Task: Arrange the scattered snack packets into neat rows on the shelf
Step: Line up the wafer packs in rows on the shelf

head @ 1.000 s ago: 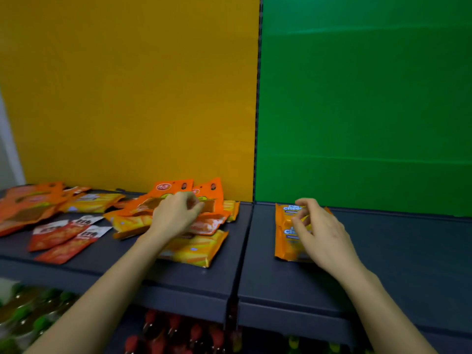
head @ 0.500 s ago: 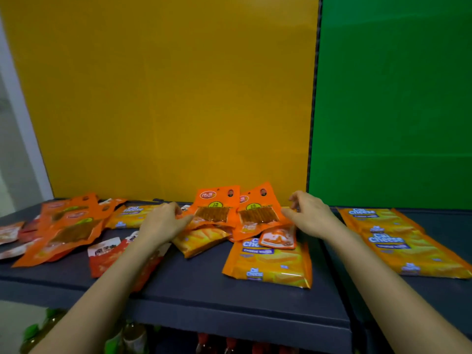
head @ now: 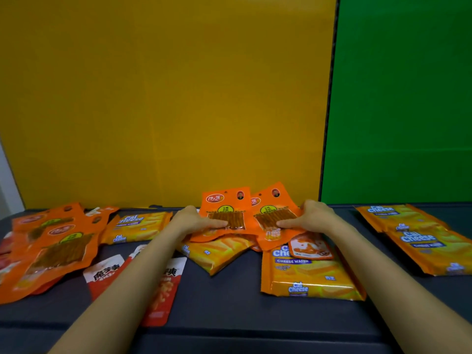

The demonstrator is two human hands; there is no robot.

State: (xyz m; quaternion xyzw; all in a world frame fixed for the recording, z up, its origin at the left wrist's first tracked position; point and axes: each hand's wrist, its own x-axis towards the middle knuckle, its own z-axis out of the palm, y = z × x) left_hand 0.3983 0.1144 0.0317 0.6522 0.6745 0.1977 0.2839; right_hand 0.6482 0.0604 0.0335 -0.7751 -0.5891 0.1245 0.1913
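- Since half a second ago both hands have closed in. The left hand (head: 190,221) now pinches an orange packet (head: 224,208) at frame centre, thumb across its front, and the right hand (head: 310,217) pinches the second orange packet (head: 273,208) just beside it.
- Both packets tilt up off the pile and overlap.
- They look light, thin, floppy and slick, so the side edges or the sealed top probably give the surest hold.
- The dark shelf (head: 229,302) is flat. Cheese wafer packs (head: 419,241) lie at the right of the frame, with a yellow panel (head: 166,98) and a green panel (head: 403,98) behind.
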